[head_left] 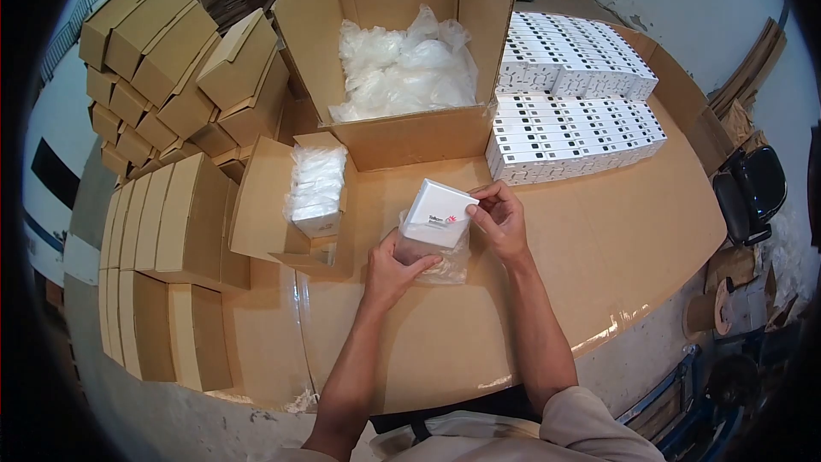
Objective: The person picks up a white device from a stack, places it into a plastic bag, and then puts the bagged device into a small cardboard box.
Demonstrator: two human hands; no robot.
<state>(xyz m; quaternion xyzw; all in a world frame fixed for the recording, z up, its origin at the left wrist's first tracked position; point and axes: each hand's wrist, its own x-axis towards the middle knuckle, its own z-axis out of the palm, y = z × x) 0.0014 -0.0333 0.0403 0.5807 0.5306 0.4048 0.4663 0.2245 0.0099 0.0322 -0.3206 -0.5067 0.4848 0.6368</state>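
Observation:
A small white box (434, 212) with printed lettering and a red mark is partly inside a clear plastic bag (451, 270). My left hand (395, 272) is closed on the bag at its lower left, thumb across the front. My right hand (499, 216) pinches the upper right corner of the white box between thumb and fingers. To the left, an open cardboard carton (267, 205) holds a row of bagged white boxes (316, 186). Behind my hands, a large open cardboard box (410, 139) contains a heap of clear plastic bags (406, 64).
Stacked white boxes (573, 133) stand in two blocks at the back right of the cardboard-covered table (599, 239). Closed brown cartons (184, 222) line the left side, with a tall pile of cartons (158, 47) behind. A black chair (751, 192) stands beyond the right edge.

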